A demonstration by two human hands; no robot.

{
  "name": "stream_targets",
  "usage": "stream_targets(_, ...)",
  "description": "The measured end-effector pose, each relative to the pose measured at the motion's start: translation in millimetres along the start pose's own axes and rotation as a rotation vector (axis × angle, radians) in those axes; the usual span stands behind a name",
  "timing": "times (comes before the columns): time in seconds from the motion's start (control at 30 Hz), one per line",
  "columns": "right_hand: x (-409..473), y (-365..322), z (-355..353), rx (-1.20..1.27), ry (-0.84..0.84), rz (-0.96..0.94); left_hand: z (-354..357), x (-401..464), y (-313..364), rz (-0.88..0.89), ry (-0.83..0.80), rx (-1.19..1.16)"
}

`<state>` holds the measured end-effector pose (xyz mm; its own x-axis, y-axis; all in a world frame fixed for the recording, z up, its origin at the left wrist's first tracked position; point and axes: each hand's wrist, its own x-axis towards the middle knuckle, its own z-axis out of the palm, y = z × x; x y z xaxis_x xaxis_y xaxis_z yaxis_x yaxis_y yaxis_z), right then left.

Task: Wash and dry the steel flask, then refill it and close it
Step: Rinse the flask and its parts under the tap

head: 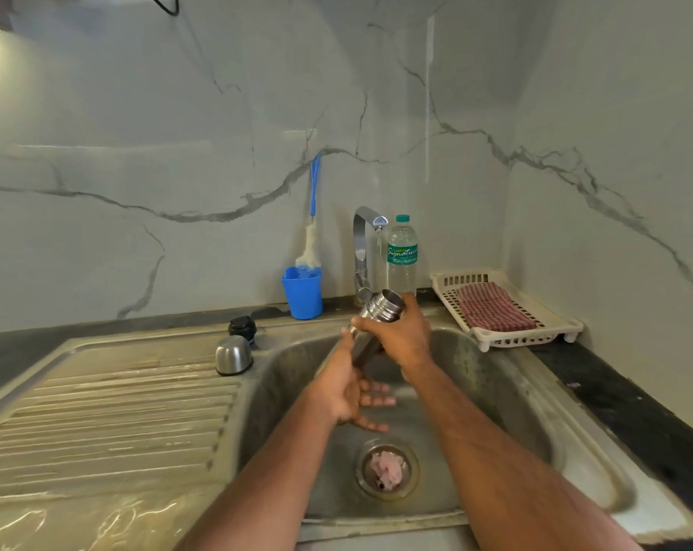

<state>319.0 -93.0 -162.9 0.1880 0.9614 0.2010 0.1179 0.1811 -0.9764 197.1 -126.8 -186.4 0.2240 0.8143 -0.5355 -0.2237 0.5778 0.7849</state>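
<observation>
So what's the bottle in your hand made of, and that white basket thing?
The flask looks like brushed steel: grey, shiny, with bright glints on its threaded neck. The basket looks like matte cream plastic, moulded with slots. The cloth in it seems woven cotton, judging by its checks.

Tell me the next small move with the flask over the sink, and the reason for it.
Probably rub the open left hand along the steel flask body to rinse it. The right hand grips the flask near its open neck, tilted beneath the tap, with both caps off on the drainboard and the left hand just below.
</observation>
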Motion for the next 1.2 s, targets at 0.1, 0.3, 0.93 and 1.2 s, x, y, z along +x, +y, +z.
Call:
stream_targets(0.1, -11, -2, -11, 0.156, -0.195, 0.0, 16, -8, -1, 0.165, 0.147, -0.379)
stream_targets(0.3, -33, -2, -34, 0.044, -0.478, 0.047, 3, -32, -2, 0.408, 0.31, -0.587)
stream_targets(0.93, -43, 26, -45, -0.96, -0.446, -0.053, -30, -51, -4, 0.976, 0.76, 0.266)
stream_targets(1.2, -48, 20, -34, -1.026, -0.475, -0.103, -16, -74, 10, 1.061, 0.732, 0.482)
